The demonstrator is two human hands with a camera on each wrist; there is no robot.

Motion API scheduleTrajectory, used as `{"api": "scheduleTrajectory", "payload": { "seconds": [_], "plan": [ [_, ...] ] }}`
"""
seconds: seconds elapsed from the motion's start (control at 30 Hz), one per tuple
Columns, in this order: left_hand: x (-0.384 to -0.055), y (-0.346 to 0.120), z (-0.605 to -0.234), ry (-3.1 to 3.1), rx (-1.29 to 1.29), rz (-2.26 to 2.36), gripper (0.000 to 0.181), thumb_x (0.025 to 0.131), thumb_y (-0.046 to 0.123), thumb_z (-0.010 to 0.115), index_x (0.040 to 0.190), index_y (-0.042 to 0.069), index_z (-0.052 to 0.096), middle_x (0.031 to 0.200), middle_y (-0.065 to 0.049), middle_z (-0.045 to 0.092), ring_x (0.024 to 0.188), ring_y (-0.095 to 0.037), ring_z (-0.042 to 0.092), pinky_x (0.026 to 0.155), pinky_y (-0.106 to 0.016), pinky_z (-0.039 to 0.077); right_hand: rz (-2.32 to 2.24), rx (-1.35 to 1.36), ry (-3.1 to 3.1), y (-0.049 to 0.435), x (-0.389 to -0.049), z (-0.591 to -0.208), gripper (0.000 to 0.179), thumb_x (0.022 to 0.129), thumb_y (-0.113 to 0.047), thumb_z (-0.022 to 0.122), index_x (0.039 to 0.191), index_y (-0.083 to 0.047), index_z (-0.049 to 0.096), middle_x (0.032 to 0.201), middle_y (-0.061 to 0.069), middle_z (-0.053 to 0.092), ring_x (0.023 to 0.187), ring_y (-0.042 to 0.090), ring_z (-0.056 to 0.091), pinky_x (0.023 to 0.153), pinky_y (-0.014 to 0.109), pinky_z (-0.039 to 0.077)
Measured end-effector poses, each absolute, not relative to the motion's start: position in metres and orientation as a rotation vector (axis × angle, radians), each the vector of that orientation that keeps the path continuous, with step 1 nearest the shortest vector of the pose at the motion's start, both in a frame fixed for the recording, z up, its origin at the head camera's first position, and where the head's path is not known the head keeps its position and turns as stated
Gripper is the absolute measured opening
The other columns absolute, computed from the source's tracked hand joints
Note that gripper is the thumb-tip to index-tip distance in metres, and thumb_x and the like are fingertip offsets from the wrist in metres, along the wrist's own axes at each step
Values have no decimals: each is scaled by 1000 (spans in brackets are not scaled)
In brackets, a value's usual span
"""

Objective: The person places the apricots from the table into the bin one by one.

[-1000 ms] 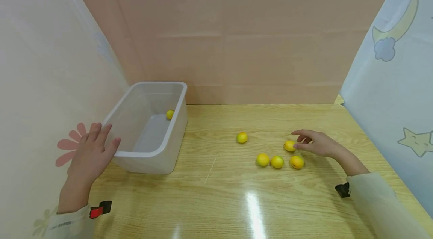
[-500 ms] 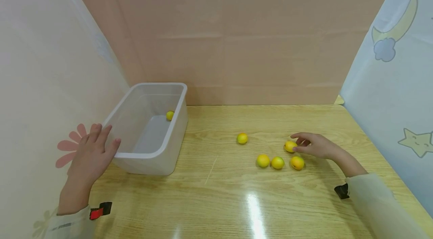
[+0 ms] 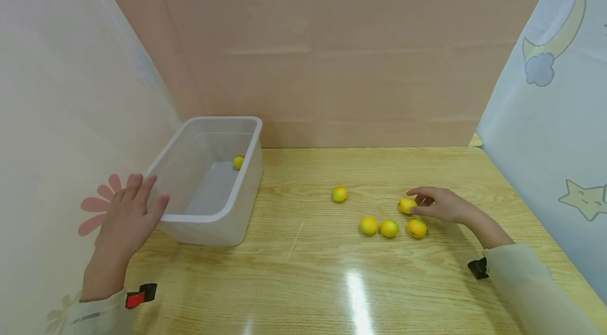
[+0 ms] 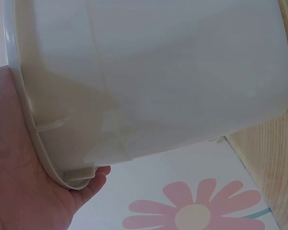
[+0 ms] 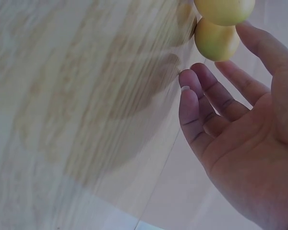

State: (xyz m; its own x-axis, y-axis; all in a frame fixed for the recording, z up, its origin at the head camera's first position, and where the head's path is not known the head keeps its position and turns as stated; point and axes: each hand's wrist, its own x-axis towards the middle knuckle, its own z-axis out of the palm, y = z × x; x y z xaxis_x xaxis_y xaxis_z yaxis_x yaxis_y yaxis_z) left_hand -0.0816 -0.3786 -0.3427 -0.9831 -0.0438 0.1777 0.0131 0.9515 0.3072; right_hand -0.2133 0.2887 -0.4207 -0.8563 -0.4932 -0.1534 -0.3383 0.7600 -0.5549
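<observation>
My left hand (image 3: 124,216) rests at the near left corner of a white plastic bin (image 3: 208,217), fingers spread and fairly straight. In the left wrist view its palm (image 4: 24,167) lies against the bin's rim (image 4: 26,105). My right hand (image 3: 443,204) is at the right side of a small yellow fruit (image 3: 406,205) on the table. Its thumb reaches the fruit's edge, and the other fingers are loosely bent and apart from the thumb. Two fruits overlap in the right wrist view, the upper fruit (image 5: 224,8) beside the thumb tip; whether the thumb touches it is unclear.
More yellow-green fruits lie on the wooden table (image 3: 308,282): one farther left (image 3: 339,194), and a row in front including a left fruit (image 3: 369,225), middle fruit (image 3: 389,228) and right fruit (image 3: 417,228). Another fruit (image 3: 238,162) is inside the bin. Printed sheets wall three sides.
Over the last second my right hand has barely shifted beside the yellow fruit, its fingertips slightly lower. The left hand, bin and fruits stay in place.
</observation>
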Motion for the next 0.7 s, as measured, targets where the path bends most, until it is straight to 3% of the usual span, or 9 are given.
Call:
{"api": "scheduleTrajectory", "payload": {
  "seconds": [0.7],
  "plan": [
    [-82, -379, -343, -2933, 36, -435, 71, 108, 47, 34, 159, -1, 22, 163, -34, 13, 140, -61, 18, 98, -79, 28, -698, -670, 2673, 284, -219, -426, 51, 96, -35, 70, 133, 0, 62, 107, 3, 65, 91, 16, 56, 77, 34, 50]
  ]
}}
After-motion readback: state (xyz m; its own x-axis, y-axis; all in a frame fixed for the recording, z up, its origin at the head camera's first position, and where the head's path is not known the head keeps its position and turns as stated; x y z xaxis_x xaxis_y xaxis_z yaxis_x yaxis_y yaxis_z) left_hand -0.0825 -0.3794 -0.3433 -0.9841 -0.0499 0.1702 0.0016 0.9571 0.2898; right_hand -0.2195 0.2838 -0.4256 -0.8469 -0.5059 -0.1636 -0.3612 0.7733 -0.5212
